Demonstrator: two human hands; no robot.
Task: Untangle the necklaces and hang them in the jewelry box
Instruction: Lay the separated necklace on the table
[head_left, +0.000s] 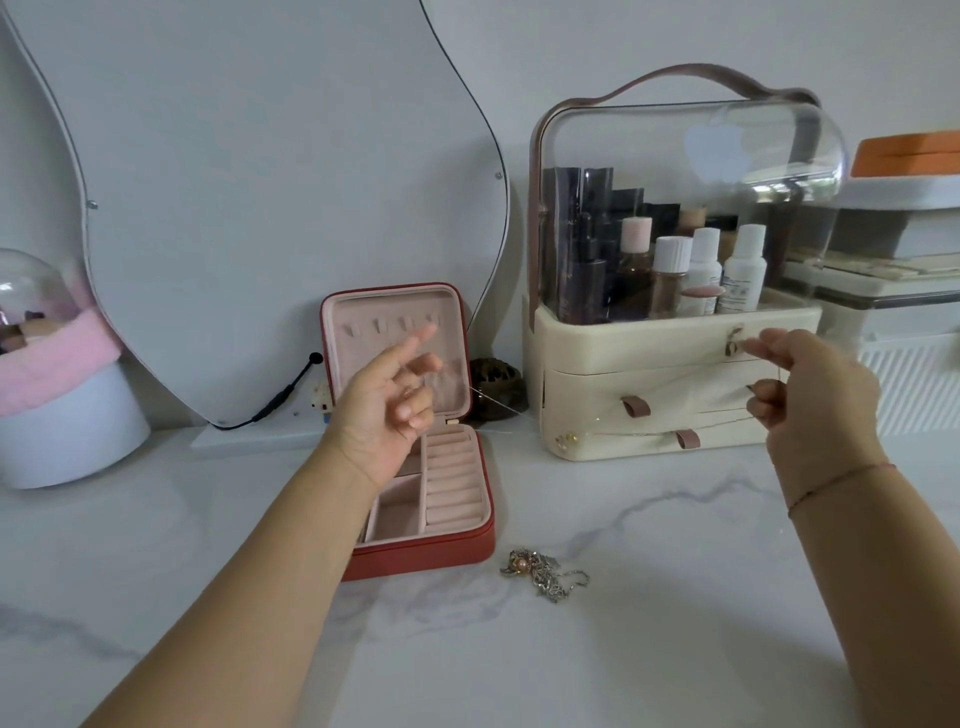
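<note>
While right hand pinches necklace, bottle print illegible.

Red jewelry box open, lid up; tangled necklaces heaped just R; 1 thin chain stretched above.

Item count, located from the jewelry box: one box, open, with four hanging tabs visible in its lid. Above it, two hands, left and right, holding one thin chain between them. Right of it on the worktop, one tangled heap of necklaces. Behind it, one mirror. Further right, one cosmetics organizer with two brown pull tabs and three white-capped bottles. Far left, one glass dome.
</note>
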